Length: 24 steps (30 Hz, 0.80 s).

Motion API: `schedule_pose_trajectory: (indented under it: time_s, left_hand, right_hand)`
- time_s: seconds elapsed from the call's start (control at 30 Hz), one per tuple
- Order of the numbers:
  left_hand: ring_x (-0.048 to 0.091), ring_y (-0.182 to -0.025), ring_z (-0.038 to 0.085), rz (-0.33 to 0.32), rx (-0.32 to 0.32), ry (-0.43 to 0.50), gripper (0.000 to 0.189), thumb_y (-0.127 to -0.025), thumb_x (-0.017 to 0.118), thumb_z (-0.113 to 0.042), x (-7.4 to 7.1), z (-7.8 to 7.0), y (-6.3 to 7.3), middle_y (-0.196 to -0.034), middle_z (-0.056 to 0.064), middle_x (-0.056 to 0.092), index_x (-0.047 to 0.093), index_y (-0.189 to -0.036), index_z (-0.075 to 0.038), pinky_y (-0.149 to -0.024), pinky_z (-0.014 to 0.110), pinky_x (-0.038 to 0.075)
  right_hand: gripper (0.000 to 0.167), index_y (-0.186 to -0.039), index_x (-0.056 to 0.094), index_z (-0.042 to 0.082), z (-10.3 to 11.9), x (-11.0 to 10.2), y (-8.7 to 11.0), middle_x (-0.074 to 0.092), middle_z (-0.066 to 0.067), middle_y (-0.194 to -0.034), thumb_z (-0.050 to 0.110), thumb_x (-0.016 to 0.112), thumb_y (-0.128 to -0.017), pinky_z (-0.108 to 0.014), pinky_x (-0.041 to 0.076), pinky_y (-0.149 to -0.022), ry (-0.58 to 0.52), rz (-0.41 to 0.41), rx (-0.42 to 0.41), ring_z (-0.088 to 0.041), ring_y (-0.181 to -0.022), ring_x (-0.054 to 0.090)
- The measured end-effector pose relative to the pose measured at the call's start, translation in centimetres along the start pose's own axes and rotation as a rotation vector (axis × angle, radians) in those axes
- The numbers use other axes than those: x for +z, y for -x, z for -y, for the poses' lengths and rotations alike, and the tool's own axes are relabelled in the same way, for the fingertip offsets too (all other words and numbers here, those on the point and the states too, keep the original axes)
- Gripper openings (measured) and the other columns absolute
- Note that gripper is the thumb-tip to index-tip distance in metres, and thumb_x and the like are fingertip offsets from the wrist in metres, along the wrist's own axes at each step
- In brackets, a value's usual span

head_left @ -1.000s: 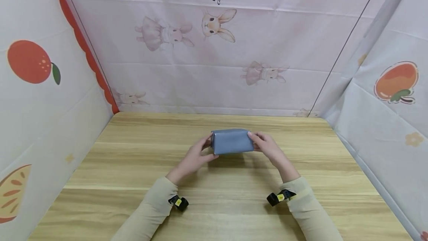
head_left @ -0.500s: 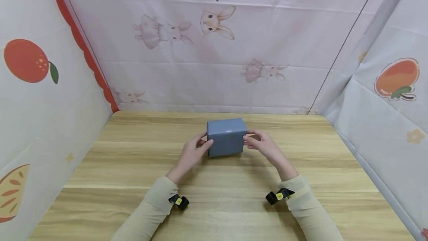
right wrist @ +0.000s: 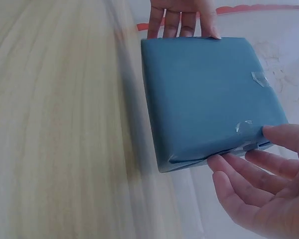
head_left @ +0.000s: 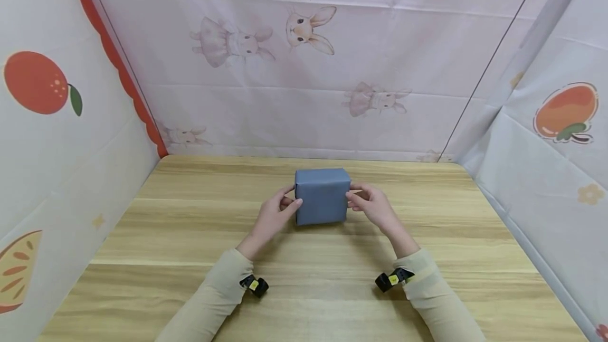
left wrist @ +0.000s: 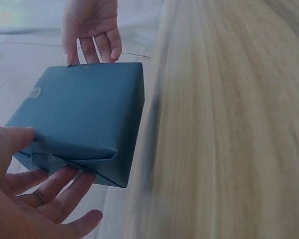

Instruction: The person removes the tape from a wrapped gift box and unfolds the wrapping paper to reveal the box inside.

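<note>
Blue wrapped box [head_left: 321, 202], centre of head frame, closed, contents hidden; clear tape [right wrist: 260, 78] on wrapping. Left hand [head_left: 272, 216], right hand [head_left: 378, 210] pinch opposite sides, fingers slightly spread.

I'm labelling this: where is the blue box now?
In the head view, the blue box is just right of centre, held between the left hand and the right hand, toward the far edge of the table.

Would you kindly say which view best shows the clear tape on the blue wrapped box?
Right wrist view: the clear tape glints with crisp edges. The left wrist view shows it fainter; the head view, not discernibly.
</note>
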<state>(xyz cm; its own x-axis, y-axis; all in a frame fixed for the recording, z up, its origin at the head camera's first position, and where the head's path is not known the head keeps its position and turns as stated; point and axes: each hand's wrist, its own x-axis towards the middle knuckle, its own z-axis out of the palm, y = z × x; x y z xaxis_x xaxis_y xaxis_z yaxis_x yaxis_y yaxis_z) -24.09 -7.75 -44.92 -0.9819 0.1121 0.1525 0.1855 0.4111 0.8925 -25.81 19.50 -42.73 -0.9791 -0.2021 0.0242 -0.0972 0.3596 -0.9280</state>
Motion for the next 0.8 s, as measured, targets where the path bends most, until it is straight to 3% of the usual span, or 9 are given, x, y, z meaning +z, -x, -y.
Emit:
schedule_pose_trajectory:
  time_s: [0.53,0.8]
  left_hand:
    - [0.066,-0.087,0.017,0.004,0.003,-0.089,0.051,-0.094,0.064,-0.036,0.31,0.01,0.13,-0.095,0.008,0.071,0.057,-0.134,-0.004,-0.073,0.030,0.052]
    - [0.066,-0.085,0.017,-0.001,-0.035,-0.103,0.050,-0.094,0.064,-0.035,0.36,-0.01,0.22,-0.092,0.008,0.071,0.057,-0.133,-0.005,-0.074,0.030,0.053]
  right_hand:
    - [0.034,-0.121,0.063,-0.002,0.35,0.49,0.26,0.072,-0.018,-0.088,0.023,0.060,-0.097,-0.051,0.057,-0.076,0.164,-0.065,-0.052,-0.034,-0.081,0.072]
    - [0.036,-0.123,0.062,-0.003,0.05,0.66,0.18,0.072,-0.016,-0.085,0.020,0.064,-0.094,-0.029,0.052,-0.062,0.271,-0.036,-0.055,-0.036,-0.081,0.070]
